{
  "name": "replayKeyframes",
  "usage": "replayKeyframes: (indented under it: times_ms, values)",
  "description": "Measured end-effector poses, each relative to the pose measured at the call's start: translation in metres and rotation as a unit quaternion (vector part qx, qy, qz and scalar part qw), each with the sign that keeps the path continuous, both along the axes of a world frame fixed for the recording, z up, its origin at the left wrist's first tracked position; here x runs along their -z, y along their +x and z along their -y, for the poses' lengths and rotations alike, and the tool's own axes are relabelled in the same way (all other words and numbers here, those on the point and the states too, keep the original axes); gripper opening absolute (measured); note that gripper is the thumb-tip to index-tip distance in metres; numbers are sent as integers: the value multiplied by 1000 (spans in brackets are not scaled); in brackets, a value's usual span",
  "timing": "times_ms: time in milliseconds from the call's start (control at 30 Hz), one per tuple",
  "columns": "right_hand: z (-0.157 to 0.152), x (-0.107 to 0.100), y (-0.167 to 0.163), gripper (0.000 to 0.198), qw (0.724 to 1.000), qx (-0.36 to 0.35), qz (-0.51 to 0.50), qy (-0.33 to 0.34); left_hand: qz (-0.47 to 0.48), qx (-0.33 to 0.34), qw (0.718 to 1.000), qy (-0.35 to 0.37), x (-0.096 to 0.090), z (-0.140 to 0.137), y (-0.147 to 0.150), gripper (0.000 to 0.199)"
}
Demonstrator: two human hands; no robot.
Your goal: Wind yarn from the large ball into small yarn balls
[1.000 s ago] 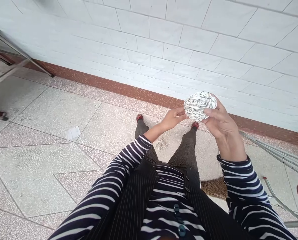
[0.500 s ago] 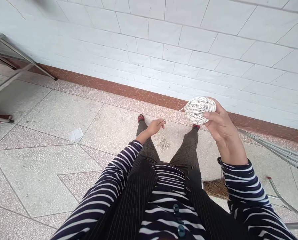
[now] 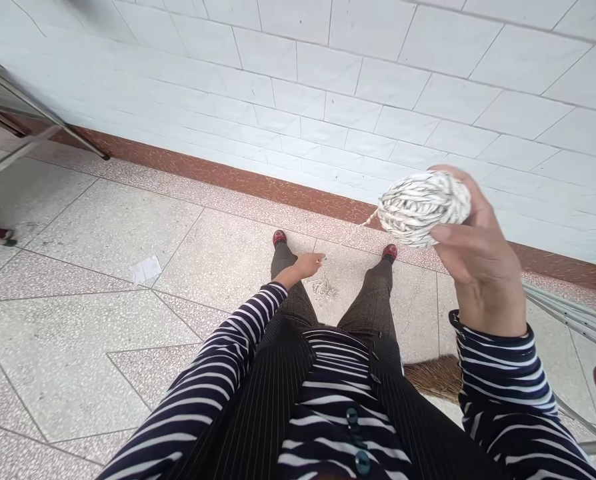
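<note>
A ball of white yarn flecked with grey [image 3: 418, 207] is gripped in my right hand [image 3: 478, 247], thumb in front and fingers behind. It is held out to the right at a raised height. A short stretch of strand [image 3: 371, 218] leaves the ball's left side, then fades from sight against the pale floor. Lower and nearer the middle, my left hand [image 3: 307, 265] is closed in a pinch on the yarn strand, above my left leg. Beneath it, a small loose heap of the yarn [image 3: 324, 287] shows on the floor between my legs.
A white tiled wall [image 3: 298, 100] with a red-brown skirting rises ahead. Metal-framed furniture [image 3: 43, 120] stands at left, near a white paper [image 3: 146, 270] on the floor. Broom bristles [image 3: 434, 377] and folded metal bars [image 3: 573, 310] are at right.
My right hand has moved right and upward with the yarn ball, which looks larger. My left hand has shifted slightly left and down, so the hands are farther apart.
</note>
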State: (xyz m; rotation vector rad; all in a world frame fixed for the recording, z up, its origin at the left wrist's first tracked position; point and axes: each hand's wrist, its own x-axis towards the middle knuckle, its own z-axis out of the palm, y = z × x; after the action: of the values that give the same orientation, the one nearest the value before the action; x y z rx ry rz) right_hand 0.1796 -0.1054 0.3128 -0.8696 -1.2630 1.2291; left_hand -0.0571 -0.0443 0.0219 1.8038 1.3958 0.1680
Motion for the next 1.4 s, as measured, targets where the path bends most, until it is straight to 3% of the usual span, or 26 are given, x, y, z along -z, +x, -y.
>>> replayKeyframes:
  times_ms: [67, 133, 200, 300, 400, 533, 633, 800, 933, 1067, 1133, 1267, 1400]
  values:
    - [-9, 19, 4, 63, 998, 0, 32, -49, 52, 2, 998, 22, -20, 2, 10, 50]
    - [-17, 38, 5, 62, 994, 5, 63, -93, 175, 25, 982, 70, -51, 1, 25, 65]
    - [-21, 53, 1, 61, 990, 2, 82, -112, 279, 32, 953, 114, -84, -4, 43, 61]
    - [-20, 64, -6, 61, 990, -14, 83, -116, 334, -12, 929, 161, -116, -10, 61, 39]
    - [-18, 65, -10, 61, 992, 6, 61, -111, 289, -35, 941, 174, -115, -10, 62, 27]
    - [-18, 63, -6, 59, 992, 71, 6, -107, 204, -22, 967, 153, -78, -3, 42, 33]
    - [-21, 62, -1, 61, 994, 75, -31, -76, 167, -15, 980, 106, -51, 7, 26, 29]
    - [-40, 72, -6, 56, 997, 58, 6, -47, 129, 24, 990, 50, -38, 31, 16, 28]
    - [-65, 103, -13, 62, 987, 133, 88, -37, 58, 112, 991, 55, -52, 58, 17, 28]
    - [-72, 145, -6, 62, 941, 165, 297, 7, -9, 174, 978, 114, -84, 73, 11, 31]
    - [-66, 165, 0, 64, 928, 122, 352, 1, -26, 194, 969, 154, -103, 70, 5, 32]
    - [-44, 192, 5, 64, 937, 14, 347, -42, -33, 199, 956, 213, -136, 50, -5, 35]
    - [-22, 203, 7, 61, 947, -91, 286, -111, -12, 157, 970, 186, -145, 26, -6, 30]
